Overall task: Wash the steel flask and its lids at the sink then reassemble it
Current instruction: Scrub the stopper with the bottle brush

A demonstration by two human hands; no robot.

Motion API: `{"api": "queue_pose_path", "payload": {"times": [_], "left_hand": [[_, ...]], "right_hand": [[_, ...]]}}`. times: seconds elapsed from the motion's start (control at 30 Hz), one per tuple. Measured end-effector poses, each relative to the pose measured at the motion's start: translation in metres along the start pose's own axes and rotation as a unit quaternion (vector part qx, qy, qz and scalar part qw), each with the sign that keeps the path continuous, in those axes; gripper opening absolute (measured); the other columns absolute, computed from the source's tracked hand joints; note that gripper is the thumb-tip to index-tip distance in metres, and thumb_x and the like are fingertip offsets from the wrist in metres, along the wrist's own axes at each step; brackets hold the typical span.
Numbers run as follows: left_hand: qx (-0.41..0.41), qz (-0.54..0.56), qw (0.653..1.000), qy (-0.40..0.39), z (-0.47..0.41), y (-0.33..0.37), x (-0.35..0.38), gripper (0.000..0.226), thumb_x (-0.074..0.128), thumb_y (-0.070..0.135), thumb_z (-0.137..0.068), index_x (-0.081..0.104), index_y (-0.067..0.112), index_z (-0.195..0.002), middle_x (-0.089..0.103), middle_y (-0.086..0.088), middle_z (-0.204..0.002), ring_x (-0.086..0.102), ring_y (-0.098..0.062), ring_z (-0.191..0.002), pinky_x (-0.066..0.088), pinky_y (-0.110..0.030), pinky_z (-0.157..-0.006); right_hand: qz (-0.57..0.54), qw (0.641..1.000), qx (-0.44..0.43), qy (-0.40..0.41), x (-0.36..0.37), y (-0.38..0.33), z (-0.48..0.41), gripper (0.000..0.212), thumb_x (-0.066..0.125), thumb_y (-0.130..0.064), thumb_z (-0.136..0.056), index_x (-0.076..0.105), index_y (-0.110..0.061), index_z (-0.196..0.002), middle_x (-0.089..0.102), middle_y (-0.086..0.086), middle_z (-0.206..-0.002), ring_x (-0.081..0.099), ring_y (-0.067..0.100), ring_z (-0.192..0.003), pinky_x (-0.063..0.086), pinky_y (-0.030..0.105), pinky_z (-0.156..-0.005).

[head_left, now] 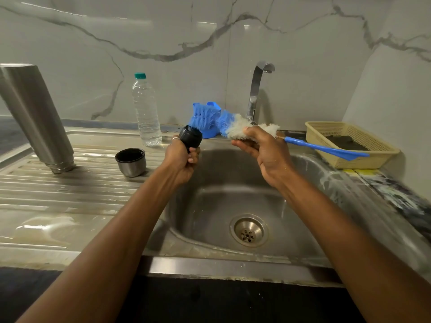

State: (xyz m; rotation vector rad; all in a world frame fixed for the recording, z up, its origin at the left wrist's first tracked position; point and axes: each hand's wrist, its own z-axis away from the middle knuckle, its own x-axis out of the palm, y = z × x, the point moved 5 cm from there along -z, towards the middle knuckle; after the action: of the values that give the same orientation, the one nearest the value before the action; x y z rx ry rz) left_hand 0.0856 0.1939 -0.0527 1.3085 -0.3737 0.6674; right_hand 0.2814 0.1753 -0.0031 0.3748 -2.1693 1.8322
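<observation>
Marble-veined wall (163, 31) at the back, steel sink (221, 194) set into the counter, ribbed drainboard (70, 194) on its left, wet in patches.

- Your left hand (184, 157) grips the black inner lid (190, 135), fingers curled round its lower part, top end tilted away from you. It is held in the air over the back left corner of the basin. Ring on one finger.
- Your right hand (263, 150) grips the bottle brush (235, 127) by its white bristles over the back edge of the basin. The blue bristle tip points left toward the lid but is not touching it. The blue handle sticks out to the right, over the basket.
- Steel cup lid (131, 162) stands mouth up on the drainboard, near the basin's left edge.
- Steel flask (37, 113) stands mouth down at the drainboard's far left, well apart from the cup lid.
- Clear water bottle (146, 113), teal cap on, upright at the drainboard's back edge.
- Blue scrub brush (204, 117) sits on the sink's back edge, just left of the tap (256, 89).
- Beige basket (382, 151) at the back right corner of the counter, something dark in it.
- Drain (249, 230) is uncovered.
</observation>
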Motion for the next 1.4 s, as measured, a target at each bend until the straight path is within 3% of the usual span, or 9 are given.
{"api": "queue_pose_path", "payload": {"times": [0.13, 0.27, 0.47, 0.67, 0.8, 0.93, 1.1, 1.2, 1.4], "left_hand": [[0.013, -0.016, 1.000, -0.006, 0.001, -0.001, 0.008, 0.035, 0.023, 0.027, -0.110, 0.054, 0.012, -0.117, 0.038, 0.002, -0.056, 0.031, -0.003, -0.040, 0.024, -0.012, -0.033], [0.012, 0.013, 1.000, 0.016, 0.000, 0.009, -0.002, 0.036, 0.024, 0.032, -0.110, 0.055, 0.012, -0.114, 0.035, 0.002, -0.061, 0.032, -0.003, -0.041, 0.024, -0.011, -0.033], [0.012, -0.008, 1.000, 0.000, 0.001, 0.000, 0.009, 0.038, 0.022, 0.027, -0.110, 0.055, 0.011, -0.120, 0.038, 0.002, -0.057, 0.033, -0.003, -0.039, 0.027, -0.013, -0.032], [-0.006, 0.052, 0.998, 0.018, -0.001, 0.008, -0.004, 0.034, 0.028, 0.029, -0.110, 0.052, 0.011, -0.126, 0.040, 0.001, -0.056, 0.037, -0.003, -0.037, 0.030, -0.013, -0.031], [0.010, 0.029, 0.999, 0.016, 0.003, 0.005, 0.006, 0.035, 0.025, 0.020, -0.108, 0.052, 0.011, -0.128, 0.040, 0.000, -0.058, 0.037, -0.003, -0.038, 0.031, -0.012, -0.033], [0.004, 0.046, 0.999, 0.028, 0.003, 0.007, 0.000, 0.034, 0.027, 0.024, -0.110, 0.053, 0.009, -0.125, 0.041, 0.001, -0.059, 0.038, -0.004, -0.043, 0.034, -0.012, -0.033], [0.010, 0.018, 0.999, 0.029, 0.005, 0.001, 0.007, 0.031, 0.026, 0.019, -0.109, 0.056, 0.010, -0.113, 0.042, 0.000, -0.060, 0.037, -0.005, -0.049, 0.034, -0.012, -0.034], [0.021, 0.015, 0.999, 0.030, 0.005, 0.000, 0.008, 0.031, 0.026, 0.018, -0.110, 0.056, 0.011, -0.110, 0.044, -0.001, -0.066, 0.037, -0.005, -0.052, 0.035, -0.013, -0.034], [0.006, 0.007, 0.999, 0.052, 0.008, 0.002, -0.001, 0.030, 0.027, 0.018, -0.109, 0.055, 0.008, -0.107, 0.040, -0.002, -0.066, 0.039, -0.005, -0.047, 0.039, -0.013, -0.034]], "right_hand": [[0.009, 0.999, 0.011, -0.033, 0.010, 0.009, 0.005, 0.014, 0.062, -0.002, -0.095, 0.066, 0.004, -0.107, 0.076, 0.016, -0.102, 0.076, 0.025, -0.091, 0.061, 0.033, -0.086], [-0.012, 1.000, -0.004, -0.005, 0.003, -0.001, 0.001, 0.006, 0.062, 0.002, -0.092, 0.066, 0.004, -0.096, 0.074, 0.017, -0.093, 0.075, 0.027, -0.083, 0.062, 0.031, -0.075], [-0.011, 1.000, 0.010, -0.025, 0.014, 0.011, 0.005, 0.014, 0.064, -0.003, -0.094, 0.067, 0.004, -0.105, 0.075, 0.018, -0.103, 0.076, 0.025, -0.088, 0.062, 0.034, -0.085], [-0.021, 1.000, 0.009, 0.018, -0.001, 0.007, 0.000, 0.005, 0.063, 0.001, -0.092, 0.067, 0.001, -0.093, 0.075, 0.014, -0.091, 0.075, 0.026, -0.082, 0.063, 0.030, -0.075], [-0.002, 0.999, 0.022, -0.036, 0.012, 0.020, 0.004, 0.015, 0.062, -0.006, -0.096, 0.066, -0.002, -0.111, 0.075, 0.014, -0.109, 0.076, 0.022, -0.093, 0.061, 0.028, -0.083], [-0.022, 0.999, 0.025, -0.019, 0.004, 0.014, 0.004, 0.007, 0.061, -0.003, -0.097, 0.066, -0.005, -0.100, 0.077, 0.009, -0.097, 0.076, 0.020, -0.087, 0.060, 0.033, -0.090], [-0.019, 0.999, 0.018, -0.041, 0.017, 0.019, 0.008, 0.022, 0.062, -0.006, -0.097, 0.063, 0.001, -0.118, 0.072, 0.018, -0.116, 0.075, 0.024, -0.097, 0.061, 0.028, -0.085], [-0.005, 0.997, 0.026, -0.074, 0.026, 0.016, 0.013, 0.010, 0.063, -0.007, -0.098, 0.067, -0.004, -0.106, 0.075, 0.016, -0.109, 0.075, 0.028, -0.099, 0.061, 0.029, -0.086], [-0.012, 1.000, 0.009, -0.018, 0.005, -0.004, 0.003, 0.007, 0.063, -0.002, -0.094, 0.070, -0.001, -0.092, 0.077, 0.012, -0.086, 0.076, 0.026, -0.081, 0.061, 0.029, -0.078]]}}
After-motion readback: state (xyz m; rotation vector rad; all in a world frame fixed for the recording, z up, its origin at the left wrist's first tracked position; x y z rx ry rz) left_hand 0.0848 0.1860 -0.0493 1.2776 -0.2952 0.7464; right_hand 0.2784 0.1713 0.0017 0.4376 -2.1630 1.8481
